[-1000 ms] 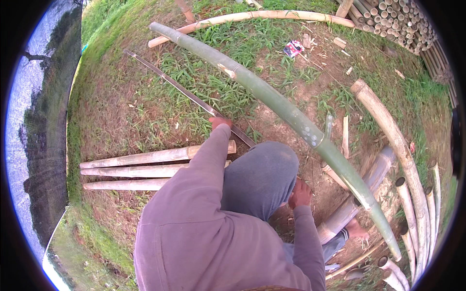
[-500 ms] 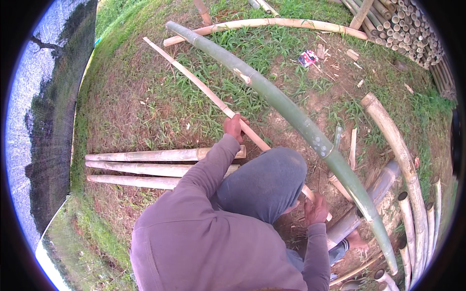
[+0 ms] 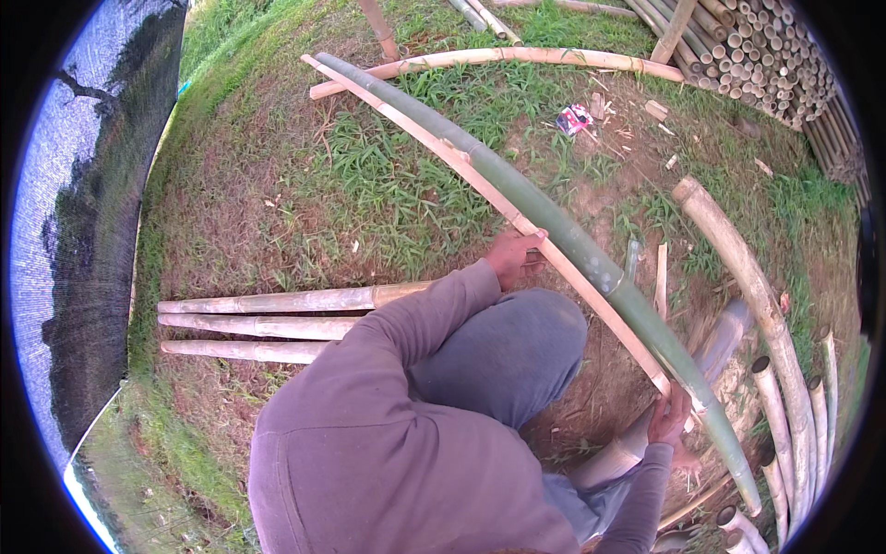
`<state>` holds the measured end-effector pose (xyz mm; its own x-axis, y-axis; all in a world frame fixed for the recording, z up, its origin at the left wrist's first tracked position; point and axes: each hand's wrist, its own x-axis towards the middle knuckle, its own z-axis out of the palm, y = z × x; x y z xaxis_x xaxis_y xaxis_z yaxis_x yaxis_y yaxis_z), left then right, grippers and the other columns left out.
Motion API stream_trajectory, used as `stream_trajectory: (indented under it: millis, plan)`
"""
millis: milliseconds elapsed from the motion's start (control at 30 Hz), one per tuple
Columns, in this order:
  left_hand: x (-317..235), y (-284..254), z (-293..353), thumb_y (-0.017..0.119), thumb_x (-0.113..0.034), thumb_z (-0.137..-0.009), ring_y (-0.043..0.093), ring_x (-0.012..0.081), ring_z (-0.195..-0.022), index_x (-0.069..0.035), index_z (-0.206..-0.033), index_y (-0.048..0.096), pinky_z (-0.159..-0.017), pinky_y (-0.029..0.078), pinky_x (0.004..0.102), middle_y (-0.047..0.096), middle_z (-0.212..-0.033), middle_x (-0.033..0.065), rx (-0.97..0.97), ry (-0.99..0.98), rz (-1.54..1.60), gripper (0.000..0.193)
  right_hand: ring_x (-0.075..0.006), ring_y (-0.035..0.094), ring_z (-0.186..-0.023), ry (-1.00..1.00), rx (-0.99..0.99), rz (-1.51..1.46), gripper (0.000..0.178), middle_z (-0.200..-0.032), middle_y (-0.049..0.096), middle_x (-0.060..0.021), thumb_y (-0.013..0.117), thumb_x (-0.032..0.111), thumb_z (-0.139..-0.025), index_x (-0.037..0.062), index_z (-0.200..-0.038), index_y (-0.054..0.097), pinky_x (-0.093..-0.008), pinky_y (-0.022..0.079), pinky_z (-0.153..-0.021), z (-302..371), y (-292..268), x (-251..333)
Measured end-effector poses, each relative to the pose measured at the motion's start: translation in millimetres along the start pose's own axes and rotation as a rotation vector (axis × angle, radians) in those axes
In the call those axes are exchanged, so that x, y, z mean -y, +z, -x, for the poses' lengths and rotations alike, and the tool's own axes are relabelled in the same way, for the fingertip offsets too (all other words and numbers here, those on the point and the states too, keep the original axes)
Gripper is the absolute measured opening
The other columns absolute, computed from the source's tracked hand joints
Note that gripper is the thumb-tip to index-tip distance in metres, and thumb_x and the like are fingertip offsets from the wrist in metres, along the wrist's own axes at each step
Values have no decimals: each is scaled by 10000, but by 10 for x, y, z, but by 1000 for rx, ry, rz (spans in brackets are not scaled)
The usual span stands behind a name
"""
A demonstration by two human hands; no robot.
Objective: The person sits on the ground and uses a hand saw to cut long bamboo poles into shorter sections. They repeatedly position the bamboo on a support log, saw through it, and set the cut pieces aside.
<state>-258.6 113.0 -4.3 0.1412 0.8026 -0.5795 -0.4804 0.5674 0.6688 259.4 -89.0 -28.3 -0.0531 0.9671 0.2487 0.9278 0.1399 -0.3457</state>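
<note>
My left hand (image 3: 517,258) is closed around the middle of a long pale split bamboo strip (image 3: 597,300). The strip's near end is gripped by my right hand (image 3: 670,417), with its fingers wrapped about it. It lies along the near side of a long green bamboo pole (image 3: 526,194), and the two run side by side from upper left to lower right. The strip seems to touch the pole toward the far end; at my hands I cannot tell. A thick bamboo piece (image 3: 614,454) lies beneath the pole, partly hidden by my right arm.
Several dry bamboo poles (image 3: 268,302) lie on the grass at left. A pale pole (image 3: 517,57) crosses behind, and a bamboo stack (image 3: 761,55) fills the far right. A thick curved pole (image 3: 738,254) and upright bamboo ends (image 3: 773,397) stand at right. Dark netting (image 3: 101,212) hangs at left.
Both hands have moved right with the bamboo strip. The strip has gone from beside my knee, apart from the green pole, to lying along it.
</note>
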Motion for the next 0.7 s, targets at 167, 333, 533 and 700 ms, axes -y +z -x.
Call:
stream_trajectory:
  millis: [167,333,533,700]
  plan:
    - [68,117,0,678,-319,-1098,654,183,-1098,-183,-1306,698,-917,545,382,707,-1226,4,33,-50,-12,249,-457,640,-1310,-40,-21,9,551,-1453,697,-199,727,373,-1015,92,-1488,685,-538,495,-1153,44,-145,-56]
    - [59,129,-9,675,-333,-1102,646,179,-1116,-191,-1310,693,-920,540,390,698,-1237,-7,56,-43,-24,253,-455,642,-1304,-13,-8,46,535,-1435,712,-176,727,351,-1016,85,-1478,689,-537,497,-1139,86,-67,-136]
    - [114,32,-79,661,-330,-1112,649,183,-1120,-213,-1318,690,-938,534,398,696,-1230,-8,40,-99,-36,239,-442,675,-1238,-38,-27,29,505,-1369,744,-163,741,340,-1003,79,-1434,713,-539,511,-1109,60,-51,-210]
    - [93,124,-124,670,-356,-1107,661,199,-1114,-185,-1307,682,-915,561,396,709,-1209,20,9,-136,-122,263,-430,683,-1226,70,25,19,511,-1332,751,-175,709,403,-1010,101,-1423,721,-548,525,-1094,21,-173,-98]
